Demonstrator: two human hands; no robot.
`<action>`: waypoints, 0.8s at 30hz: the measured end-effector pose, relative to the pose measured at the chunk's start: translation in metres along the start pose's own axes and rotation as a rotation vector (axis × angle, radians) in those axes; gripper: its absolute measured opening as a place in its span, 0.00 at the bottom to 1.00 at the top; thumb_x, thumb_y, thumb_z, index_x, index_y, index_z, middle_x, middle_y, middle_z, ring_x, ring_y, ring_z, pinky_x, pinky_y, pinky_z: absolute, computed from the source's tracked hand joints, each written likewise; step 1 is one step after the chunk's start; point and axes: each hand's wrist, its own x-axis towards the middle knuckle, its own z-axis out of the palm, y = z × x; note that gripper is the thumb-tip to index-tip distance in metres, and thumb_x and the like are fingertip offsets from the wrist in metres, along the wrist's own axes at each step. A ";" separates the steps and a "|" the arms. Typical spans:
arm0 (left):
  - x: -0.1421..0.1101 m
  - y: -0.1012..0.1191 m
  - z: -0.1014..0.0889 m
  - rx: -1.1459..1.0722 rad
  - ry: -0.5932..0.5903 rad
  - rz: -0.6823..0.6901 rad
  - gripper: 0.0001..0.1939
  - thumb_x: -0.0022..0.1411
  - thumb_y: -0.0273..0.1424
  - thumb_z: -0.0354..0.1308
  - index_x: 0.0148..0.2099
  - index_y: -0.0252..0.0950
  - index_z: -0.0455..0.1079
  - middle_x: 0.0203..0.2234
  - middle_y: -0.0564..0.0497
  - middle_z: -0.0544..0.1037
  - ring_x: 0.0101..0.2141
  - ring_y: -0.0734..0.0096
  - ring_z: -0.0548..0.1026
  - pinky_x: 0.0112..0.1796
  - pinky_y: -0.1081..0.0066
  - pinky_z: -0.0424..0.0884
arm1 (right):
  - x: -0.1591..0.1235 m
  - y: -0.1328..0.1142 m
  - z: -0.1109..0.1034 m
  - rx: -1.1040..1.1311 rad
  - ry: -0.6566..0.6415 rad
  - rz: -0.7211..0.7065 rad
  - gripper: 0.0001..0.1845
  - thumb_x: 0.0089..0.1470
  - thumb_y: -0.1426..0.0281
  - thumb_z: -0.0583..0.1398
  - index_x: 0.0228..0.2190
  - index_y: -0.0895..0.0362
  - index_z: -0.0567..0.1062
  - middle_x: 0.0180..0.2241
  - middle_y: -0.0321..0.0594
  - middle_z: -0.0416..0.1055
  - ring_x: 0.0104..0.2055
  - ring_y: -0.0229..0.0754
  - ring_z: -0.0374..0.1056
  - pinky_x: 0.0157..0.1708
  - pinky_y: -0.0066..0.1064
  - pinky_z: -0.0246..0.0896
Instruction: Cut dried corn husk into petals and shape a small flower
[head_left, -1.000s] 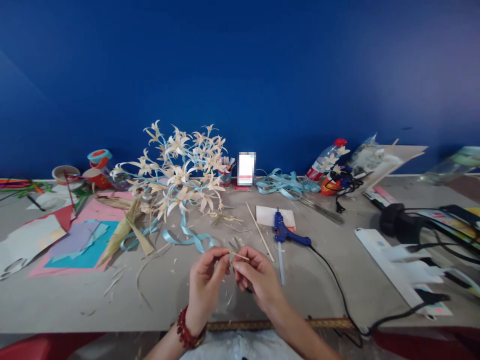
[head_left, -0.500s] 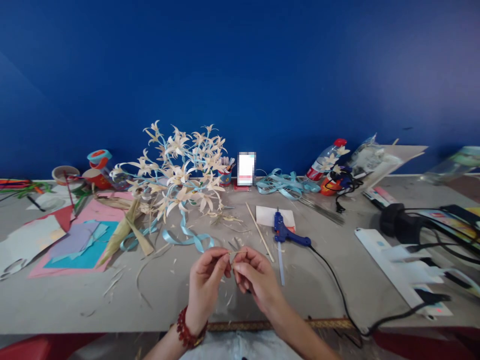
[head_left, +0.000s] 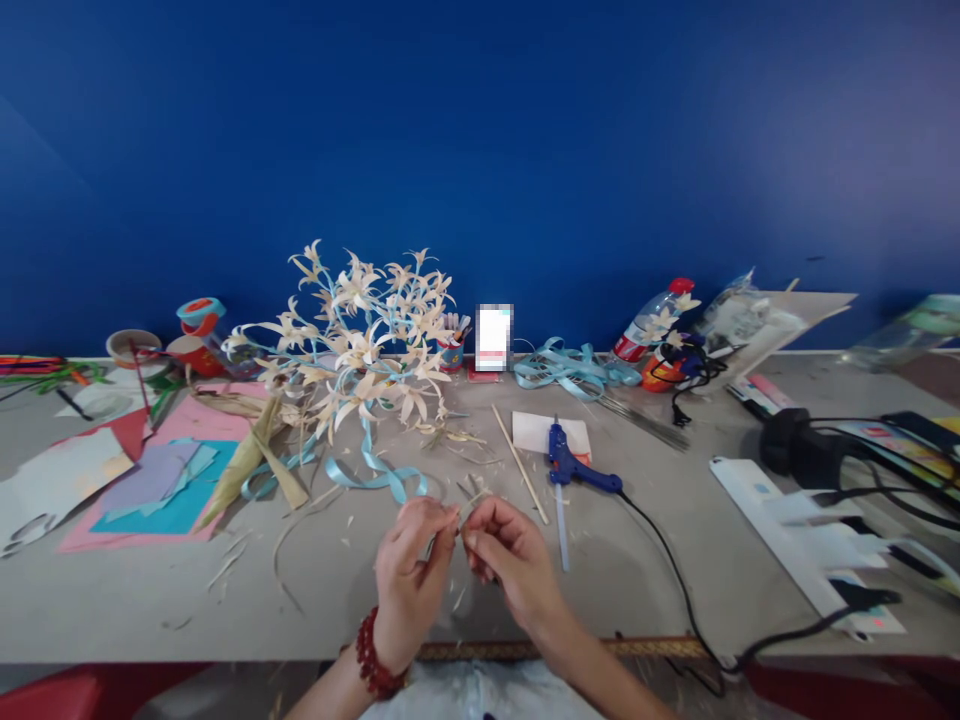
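My left hand point(head_left: 414, 565), with a red bead bracelet point(head_left: 375, 655) at the wrist, is closed in a pinch above the table's front part. Facing it, my right hand point(head_left: 511, 555) is also pinched, its fingertips close to the left ones. What lies between the fingers is too small to make out; it looks like a thin pale strip. Metal tips like scissor blades point(head_left: 466, 489) show on the table just beyond the hands. Behind to the left spreads a bunch of cream artificial flowers point(head_left: 360, 345) on light-blue stems, with a blue ribbon point(head_left: 375, 478) trailing from it.
A blue glue gun point(head_left: 570, 462) lies right of a wooden stick point(head_left: 519, 462). Its black cord runs near a white power strip point(head_left: 780, 540). Dried husks point(head_left: 244, 460) and coloured paper point(head_left: 161, 500) lie left. Coiled ribbon point(head_left: 562, 370) and a bottle point(head_left: 656, 315) are at the back.
My left hand has turned slightly, its knuckles now more toward the camera. The pale piece seen between the fingertips earlier is now mostly hidden.
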 end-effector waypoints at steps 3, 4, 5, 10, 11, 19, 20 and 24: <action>0.000 0.003 -0.001 -0.041 -0.036 -0.070 0.10 0.62 0.21 0.56 0.41 0.40 0.73 0.29 0.53 0.78 0.31 0.71 0.75 0.34 0.73 0.70 | -0.001 -0.001 0.000 -0.038 -0.001 -0.041 0.13 0.46 0.63 0.66 0.23 0.57 0.70 0.17 0.30 0.65 0.17 0.30 0.56 0.18 0.21 0.50; 0.000 0.003 -0.002 -0.051 -0.050 -0.072 0.10 0.62 0.21 0.56 0.41 0.40 0.73 0.28 0.53 0.77 0.30 0.71 0.75 0.34 0.73 0.70 | -0.001 -0.001 0.000 -0.049 -0.003 -0.048 0.14 0.46 0.63 0.66 0.22 0.57 0.70 0.16 0.29 0.65 0.17 0.30 0.56 0.18 0.21 0.50; -0.001 0.004 -0.002 -0.053 -0.055 -0.061 0.10 0.62 0.21 0.56 0.42 0.40 0.73 0.28 0.53 0.77 0.31 0.71 0.74 0.35 0.73 0.70 | -0.001 -0.002 0.000 -0.056 -0.004 -0.050 0.14 0.47 0.62 0.66 0.22 0.57 0.69 0.16 0.29 0.64 0.17 0.30 0.56 0.18 0.21 0.50; -0.001 0.002 -0.001 -0.049 -0.011 -0.060 0.10 0.62 0.21 0.56 0.41 0.40 0.73 0.28 0.53 0.76 0.31 0.72 0.74 0.36 0.72 0.70 | 0.003 -0.001 -0.002 -0.057 0.018 -0.035 0.12 0.46 0.64 0.66 0.23 0.56 0.69 0.15 0.28 0.64 0.15 0.29 0.54 0.16 0.20 0.49; -0.001 0.002 0.000 -0.053 -0.005 -0.082 0.09 0.62 0.22 0.56 0.41 0.40 0.73 0.28 0.54 0.76 0.30 0.72 0.74 0.35 0.73 0.70 | 0.004 0.000 -0.003 -0.057 0.018 -0.027 0.12 0.46 0.64 0.65 0.23 0.56 0.69 0.15 0.28 0.64 0.15 0.29 0.54 0.15 0.20 0.49; -0.004 0.004 0.001 -0.052 0.017 -0.134 0.05 0.62 0.25 0.57 0.37 0.38 0.73 0.31 0.50 0.79 0.35 0.68 0.76 0.39 0.69 0.72 | 0.001 -0.002 -0.002 -0.086 -0.004 0.009 0.13 0.47 0.63 0.64 0.21 0.57 0.67 0.13 0.27 0.62 0.13 0.28 0.52 0.14 0.19 0.47; -0.004 0.005 0.001 -0.049 0.023 -0.142 0.05 0.61 0.25 0.58 0.37 0.38 0.74 0.31 0.49 0.79 0.35 0.67 0.76 0.39 0.69 0.72 | 0.001 -0.002 -0.001 -0.083 -0.008 0.013 0.14 0.47 0.63 0.64 0.21 0.57 0.67 0.13 0.27 0.61 0.13 0.28 0.52 0.13 0.19 0.47; -0.005 0.006 0.003 -0.042 0.048 -0.198 0.03 0.61 0.28 0.59 0.37 0.37 0.74 0.30 0.49 0.79 0.34 0.66 0.77 0.38 0.69 0.72 | 0.000 -0.001 0.001 -0.053 0.006 0.028 0.13 0.47 0.64 0.64 0.21 0.56 0.66 0.13 0.26 0.61 0.13 0.28 0.51 0.13 0.20 0.47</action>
